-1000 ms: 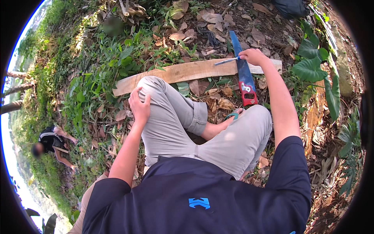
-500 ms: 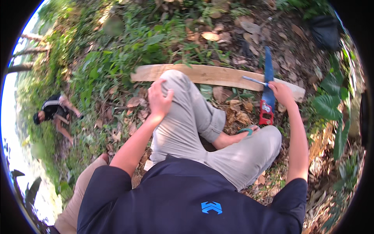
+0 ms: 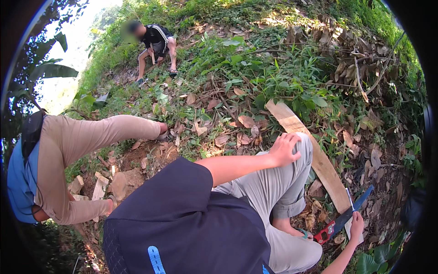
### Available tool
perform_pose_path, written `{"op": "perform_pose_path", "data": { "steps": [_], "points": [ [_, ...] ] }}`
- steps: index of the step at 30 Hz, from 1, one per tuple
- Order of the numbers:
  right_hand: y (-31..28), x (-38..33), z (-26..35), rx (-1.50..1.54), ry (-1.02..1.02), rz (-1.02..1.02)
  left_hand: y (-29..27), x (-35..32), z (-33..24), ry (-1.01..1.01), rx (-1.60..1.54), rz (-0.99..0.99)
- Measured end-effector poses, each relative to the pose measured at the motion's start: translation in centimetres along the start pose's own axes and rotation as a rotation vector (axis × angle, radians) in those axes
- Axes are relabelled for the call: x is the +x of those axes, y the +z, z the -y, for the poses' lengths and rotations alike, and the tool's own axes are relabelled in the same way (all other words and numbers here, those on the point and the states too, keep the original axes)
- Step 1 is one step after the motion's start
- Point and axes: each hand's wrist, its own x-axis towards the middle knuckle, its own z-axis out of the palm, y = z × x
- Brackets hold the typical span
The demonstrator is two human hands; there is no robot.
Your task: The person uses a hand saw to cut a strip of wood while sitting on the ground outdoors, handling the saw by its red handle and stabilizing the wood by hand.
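Note:
My left hand [image 3: 285, 150] rests on my raised knee, fingers loosely spread and nothing held. Low at the right, my right hand [image 3: 357, 223] pinches a thin metal rod [image 3: 350, 199], which points up and away from me over the saw. The handsaw [image 3: 342, 221] has a blue blade and a red handle. It lies across the near end of a long pale wooden plank [image 3: 317, 150], with its handle close to my sandalled foot [image 3: 301, 233]. The fingers hide the rod's lower end.
A person in tan trousers [image 3: 100, 134] stands close on the left, near cut wood pieces [image 3: 100, 186] and a stump [image 3: 125, 183]. Another person [image 3: 157, 41] bends over on the slope farther off. Dry leaves and green plants cover the ground; a dark bag [image 3: 414, 208] sits at the right edge.
My view has swung left, bringing the person in tan trousers and the cut wood into sight. My left hand stays on my knee; my right still holds the metal rod by the saw.

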Motion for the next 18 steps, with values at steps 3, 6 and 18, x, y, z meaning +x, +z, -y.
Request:
{"op": "perform_pose_path", "data": {
  "steps": [3,6,18],
  "points": [
    [0.5,1.7,-0.8,-0.073,-0.020,-0.008,0.2,0.4,-0.4,0.000,-0.016,0.010],
    [1.9,3.0,-3.1,-0.067,-0.072,-0.039,0.1,1.0,-1.1,0.014,-0.027,0.043],
    [-0.5,2.7,2.6,-0.099,-0.059,0.060,-0.4,0.1,-0.1,-0.041,-0.003,0.058]
  ]
}}
